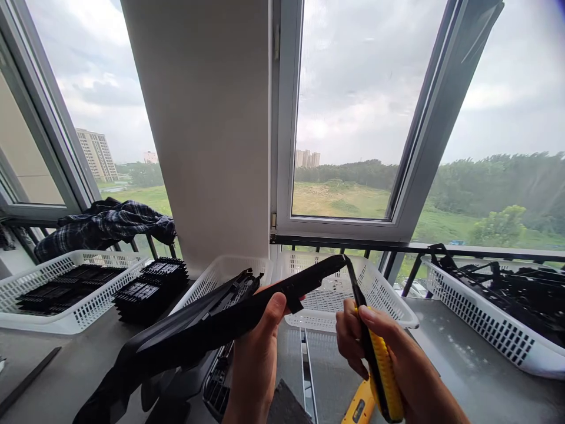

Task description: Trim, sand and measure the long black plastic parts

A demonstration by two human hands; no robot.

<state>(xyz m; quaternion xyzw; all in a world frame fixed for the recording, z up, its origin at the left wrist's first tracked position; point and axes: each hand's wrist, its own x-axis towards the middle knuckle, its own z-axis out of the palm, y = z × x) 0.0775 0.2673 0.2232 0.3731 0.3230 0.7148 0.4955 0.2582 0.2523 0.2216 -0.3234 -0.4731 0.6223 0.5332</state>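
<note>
My left hand (258, 350) grips a long black plastic part (220, 323), thumb on top, and holds it tilted up toward the right. My right hand (388, 333) is closed around a yellow and black utility knife (383, 374). The knife's blade points up and meets the far right end of the black part; whether it presses in there, I cannot tell. Below and behind the left hand, more black plastic pieces (216, 383) lie on the table, partly hidden by the held part.
White baskets stand along the window: a left basket (66, 325), a middle basket (397, 303), and a right basket (481, 321) full of black parts. Black grilles (150, 288) are stacked on the grey table (468, 388). A yellow tool (358, 406) lies near the front. Plaid cloth (110, 224) hangs on the railing.
</note>
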